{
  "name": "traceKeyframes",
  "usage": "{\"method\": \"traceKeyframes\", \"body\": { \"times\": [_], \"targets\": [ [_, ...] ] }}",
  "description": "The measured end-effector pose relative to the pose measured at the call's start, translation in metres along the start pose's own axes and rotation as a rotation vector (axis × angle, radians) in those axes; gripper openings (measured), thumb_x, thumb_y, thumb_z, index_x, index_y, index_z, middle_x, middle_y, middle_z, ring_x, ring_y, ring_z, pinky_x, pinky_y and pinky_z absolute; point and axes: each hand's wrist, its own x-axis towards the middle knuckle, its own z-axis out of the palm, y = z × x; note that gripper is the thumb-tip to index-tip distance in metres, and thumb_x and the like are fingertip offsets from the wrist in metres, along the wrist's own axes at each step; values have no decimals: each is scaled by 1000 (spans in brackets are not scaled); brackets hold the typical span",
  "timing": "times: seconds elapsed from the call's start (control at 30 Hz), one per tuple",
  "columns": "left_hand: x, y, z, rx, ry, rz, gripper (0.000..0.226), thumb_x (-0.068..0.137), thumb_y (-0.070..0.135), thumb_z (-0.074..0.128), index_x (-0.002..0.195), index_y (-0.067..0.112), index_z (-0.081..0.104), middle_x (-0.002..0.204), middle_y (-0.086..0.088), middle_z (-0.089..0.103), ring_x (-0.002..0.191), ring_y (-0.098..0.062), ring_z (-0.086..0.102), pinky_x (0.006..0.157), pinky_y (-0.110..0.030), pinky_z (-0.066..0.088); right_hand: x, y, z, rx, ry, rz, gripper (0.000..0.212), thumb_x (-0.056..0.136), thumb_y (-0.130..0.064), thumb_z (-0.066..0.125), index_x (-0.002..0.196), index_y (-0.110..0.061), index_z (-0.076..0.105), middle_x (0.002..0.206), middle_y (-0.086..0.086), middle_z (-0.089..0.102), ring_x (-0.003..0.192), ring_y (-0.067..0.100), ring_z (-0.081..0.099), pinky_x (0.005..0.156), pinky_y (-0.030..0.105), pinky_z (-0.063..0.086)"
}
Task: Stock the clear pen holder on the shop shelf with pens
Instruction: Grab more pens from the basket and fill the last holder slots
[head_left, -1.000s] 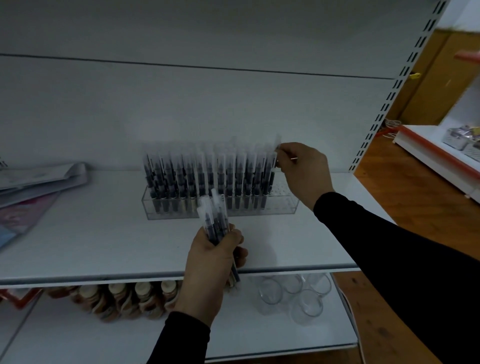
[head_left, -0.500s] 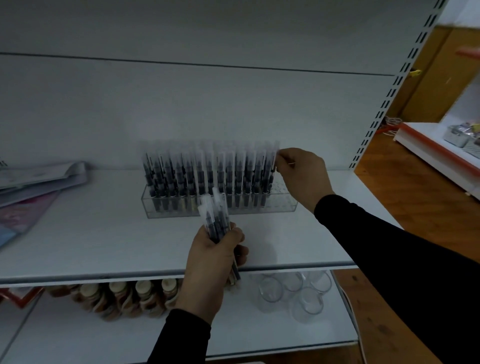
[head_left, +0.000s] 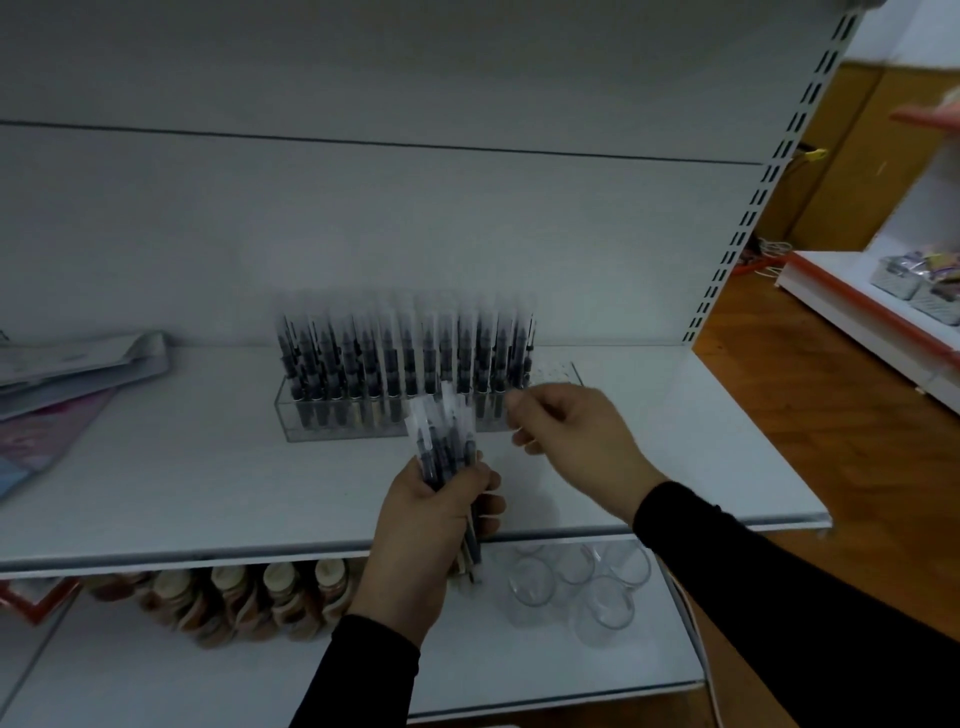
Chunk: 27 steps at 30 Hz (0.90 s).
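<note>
The clear pen holder (head_left: 332, 428) stands on the white shop shelf (head_left: 208, 499), packed with several dark pens in clear sleeves (head_left: 405, 353); only its right end (head_left: 561, 371) shows free holes. My left hand (head_left: 431, 525) grips a bundle of pens (head_left: 444, 441) upright in front of the holder. My right hand (head_left: 576, 441) hovers just right of the bundle's tops, fingers loosely curled and blurred. No pen shows between its fingers.
Magazines (head_left: 67, 379) lie at the shelf's left end. On the lower shelf stand jars with pale lids (head_left: 244, 597) and several clear glass cups (head_left: 576, 587). A perforated upright (head_left: 748, 208) bounds the shelf on the right; beyond it is wooden floor and another display (head_left: 883, 306).
My right hand has left the holder's right end and come down and left toward the bundle in my left hand. The pen it was setting now stands in the holder.
</note>
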Motion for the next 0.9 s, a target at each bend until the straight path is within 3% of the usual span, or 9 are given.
{"method": "traceKeyframes", "body": {
  "times": [0.17, 0.33, 0.47, 0.67, 0.77, 0.9],
  "targets": [
    [-2, 1, 4, 31, -46, 38, 19, 88, 9, 63, 107, 13, 67, 87, -8, 76, 70, -21, 71, 62, -29, 56, -11, -4, 9, 118, -262, 67, 26, 93, -32, 62, 79, -12, 71, 74, 1, 69, 70, 8, 64, 73, 25, 58],
    [-3, -1, 8, 19, -68, 40, 18, 90, 10, 62, 107, 14, 66, 90, -8, 76, 72, -22, 72, 65, -31, 58, -9, 0, 4, 177, -280, 67, 22, 92, -24, 64, 87, -5, 73, 77, 3, 71, 73, 11, 65, 78, 27, 58],
    [1, -3, 9, -22, -20, 2, 12, 91, 8, 60, 99, 0, 62, 87, -15, 72, 64, -19, 69, 62, -31, 57, 0, -4, -10, 147, -173, 64, 24, 93, -25, 62, 94, -3, 72, 81, 5, 72, 75, 11, 67, 75, 26, 58],
    [5, -5, 3, 8, 37, 37, 5, 92, 10, 59, 92, 6, 59, 75, -7, 69, 57, -13, 65, 53, -25, 54, 31, -21, -48, 256, 85, -36, 20, 96, -22, 58, 94, -8, 72, 81, 9, 73, 70, 12, 67, 71, 24, 58],
    [7, -5, 1, 27, 56, 60, 6, 91, 12, 60, 90, 6, 60, 72, -4, 68, 55, -13, 62, 52, -27, 52, 44, -26, -58, 63, 235, -159, 25, 98, -25, 54, 90, -10, 72, 83, 7, 74, 75, 15, 69, 75, 26, 58],
    [7, -6, 0, 32, 62, 71, 5, 91, 13, 60, 90, 7, 60, 71, -3, 67, 56, -15, 60, 54, -30, 51, 57, -25, -60, -137, 368, -239, 26, 99, -31, 50, 92, -17, 72, 80, -11, 71, 75, 2, 67, 79, 23, 55]
  ]
}}
